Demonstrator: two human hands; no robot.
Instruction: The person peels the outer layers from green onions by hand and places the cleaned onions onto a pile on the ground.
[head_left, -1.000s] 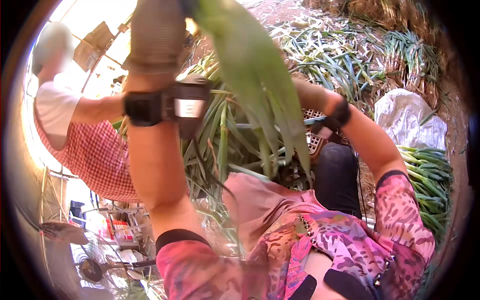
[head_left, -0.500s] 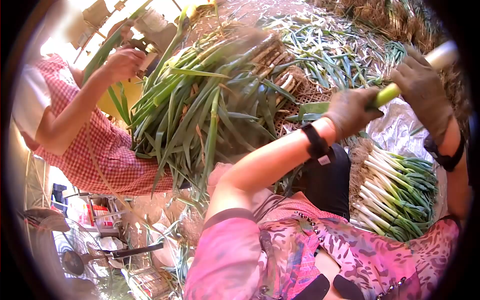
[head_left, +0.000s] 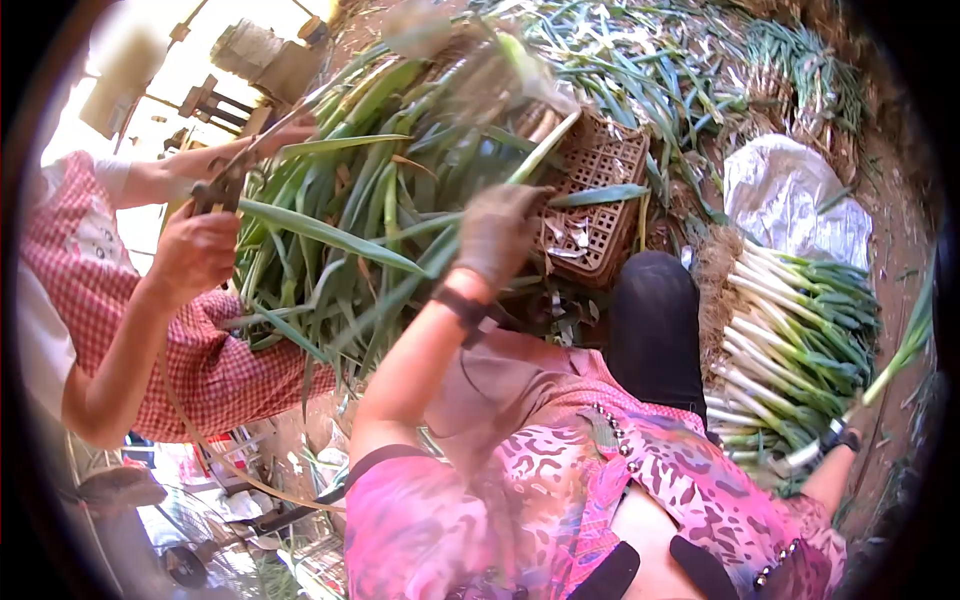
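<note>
My left hand (head_left: 498,238), in a brown work glove and blurred by motion, is closed around a green onion (head_left: 543,150). The stalk's pale end points up and right over the brown plastic crate (head_left: 592,190), beside a big heap of untrimmed green onions (head_left: 350,215). Far to the right, my right hand (head_left: 856,412) is small and partly hidden at the edge of a neat stack of white-stemmed green onions (head_left: 775,340). It grips another green onion (head_left: 903,350), whose leaves stick up past the hand.
At left, a person in a red checked apron (head_left: 250,360) holds a dark shears-like tool (head_left: 225,188). A silvery plastic sack (head_left: 795,195) lies above the stack. Loose leaves (head_left: 660,80) cover the ground behind. A fan (head_left: 185,565) stands lower left.
My hands have moved apart from the onion they both held. The left swung left to the heap; the right dropped to the stack. The person at left now shows the dark tool.
</note>
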